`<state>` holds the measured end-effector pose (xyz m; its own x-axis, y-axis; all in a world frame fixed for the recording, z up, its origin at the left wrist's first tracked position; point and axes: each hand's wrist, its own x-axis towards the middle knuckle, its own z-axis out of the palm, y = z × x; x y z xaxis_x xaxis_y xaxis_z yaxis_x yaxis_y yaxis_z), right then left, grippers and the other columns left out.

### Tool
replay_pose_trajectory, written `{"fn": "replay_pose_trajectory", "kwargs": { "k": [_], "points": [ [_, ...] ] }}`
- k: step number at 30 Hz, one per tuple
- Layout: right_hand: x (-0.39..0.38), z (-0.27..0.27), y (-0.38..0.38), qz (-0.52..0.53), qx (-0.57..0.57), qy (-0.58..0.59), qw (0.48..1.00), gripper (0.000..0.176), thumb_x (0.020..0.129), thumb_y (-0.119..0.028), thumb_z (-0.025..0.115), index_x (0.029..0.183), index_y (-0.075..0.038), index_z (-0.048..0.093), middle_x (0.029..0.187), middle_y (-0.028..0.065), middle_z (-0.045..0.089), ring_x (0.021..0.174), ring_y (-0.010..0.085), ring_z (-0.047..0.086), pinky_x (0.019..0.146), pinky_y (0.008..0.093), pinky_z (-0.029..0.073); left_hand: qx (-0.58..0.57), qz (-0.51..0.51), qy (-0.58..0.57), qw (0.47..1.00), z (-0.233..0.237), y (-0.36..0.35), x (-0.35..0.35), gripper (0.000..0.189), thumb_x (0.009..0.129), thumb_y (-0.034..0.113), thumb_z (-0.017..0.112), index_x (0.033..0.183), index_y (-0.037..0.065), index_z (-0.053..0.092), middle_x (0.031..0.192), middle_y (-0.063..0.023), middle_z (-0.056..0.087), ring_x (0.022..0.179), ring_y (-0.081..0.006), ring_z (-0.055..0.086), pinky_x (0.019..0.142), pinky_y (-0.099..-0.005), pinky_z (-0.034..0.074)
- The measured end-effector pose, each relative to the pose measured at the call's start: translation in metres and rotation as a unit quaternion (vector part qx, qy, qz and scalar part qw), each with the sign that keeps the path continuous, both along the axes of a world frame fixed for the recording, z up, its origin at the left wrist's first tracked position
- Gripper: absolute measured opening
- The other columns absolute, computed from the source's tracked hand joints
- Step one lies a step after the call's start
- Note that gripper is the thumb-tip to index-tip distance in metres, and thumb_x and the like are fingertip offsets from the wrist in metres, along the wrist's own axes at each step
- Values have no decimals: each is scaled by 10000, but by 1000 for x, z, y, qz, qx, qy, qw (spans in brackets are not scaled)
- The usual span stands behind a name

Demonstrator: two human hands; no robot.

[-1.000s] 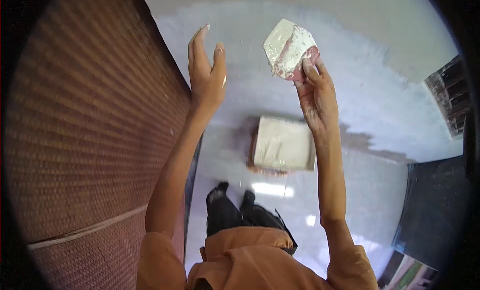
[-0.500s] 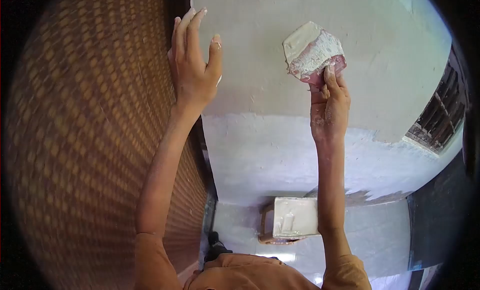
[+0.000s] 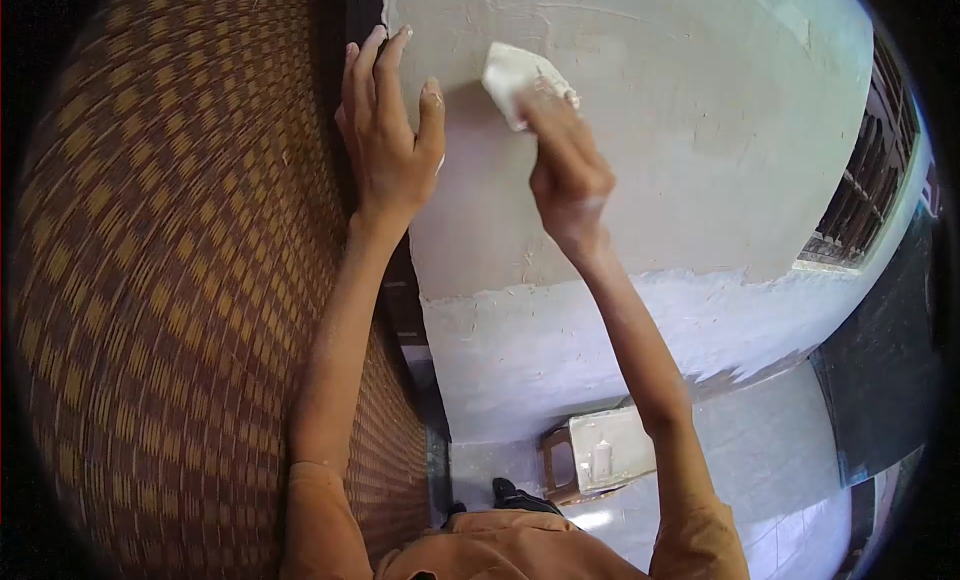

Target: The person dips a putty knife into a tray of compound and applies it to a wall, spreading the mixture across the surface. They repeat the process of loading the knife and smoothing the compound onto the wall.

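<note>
My right hand [image 3: 572, 175] is closed on a putty spreader [image 3: 508, 80], a flat scraper with white putty on it, blurred by motion. The spreader is held against or very close to the plastered wall [image 3: 690, 170]; contact is hard to judge. My left hand [image 3: 388, 155] has its fingers spread and holds nothing. It is by the wall's left edge, beside the dark frame, with white smears on the fingertips.
A woven brown panel [image 3: 180, 240] fills the left side. Below, a stool [image 3: 556, 460] stands on the pale floor [image 3: 740, 445] with a putty-smeared white board or tray [image 3: 625, 445] on top. A barred window opening [image 3: 865, 170] is at right.
My right hand has swung left with the spreader and turned it over, so its putty-covered face no longer faces me. My left hand has hardly moved. The view has shifted slightly.
</note>
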<state>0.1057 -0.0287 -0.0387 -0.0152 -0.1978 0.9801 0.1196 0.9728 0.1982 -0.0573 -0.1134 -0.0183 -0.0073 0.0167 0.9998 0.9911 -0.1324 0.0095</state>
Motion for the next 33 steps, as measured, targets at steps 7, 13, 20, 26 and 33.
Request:
{"fn": "replay_pose_trajectory", "kwargs": {
  "k": [7,13,20,26,33],
  "points": [
    [-27,-14,31,-102,75,-74,989,478,782,-18,578,1244,-131,627,1262,56,613,1206,252,551,1025,432,424,13,4,-2,1000,-3,9,-22,491,915,257,525,1372,101,437,1430,-160,396,1350,-408,321,1038,-559,288],
    [-28,-23,32,-104,39,-125,986,476,800,-44,563,1261,-153,617,1292,32,596,1265,237,506,1054,431,396,14,7,-4,1000,-3,11,-29,490,914,256,524,1371,100,440,1430,-161,396,1351,-404,318,1049,-548,282],
    [9,-56,10,-112,10,-191,975,466,792,-7,554,1238,-119,629,1251,71,620,1239,257,530,1041,425,410,20,4,11,1000,-3,15,-33,486,911,252,518,1369,105,446,1427,-156,401,1357,-397,309,1052,-559,268],
    [16,3,-16,74,-145,110,980,411,864,119,509,1252,8,592,1071,197,680,1008,218,670,836,315,534,16,37,42,998,4,14,-31,468,957,290,452,1371,72,434,1422,-181,388,1357,-396,292,1111,-538,233],
    [-12,41,18,232,-241,153,930,328,909,-22,581,1218,85,582,1072,166,683,945,161,639,874,281,488,24,49,59,997,6,10,-32,458,953,287,451,1361,79,450,1417,-165,404,1354,-396,300,1109,-549,233]
  ]
}}
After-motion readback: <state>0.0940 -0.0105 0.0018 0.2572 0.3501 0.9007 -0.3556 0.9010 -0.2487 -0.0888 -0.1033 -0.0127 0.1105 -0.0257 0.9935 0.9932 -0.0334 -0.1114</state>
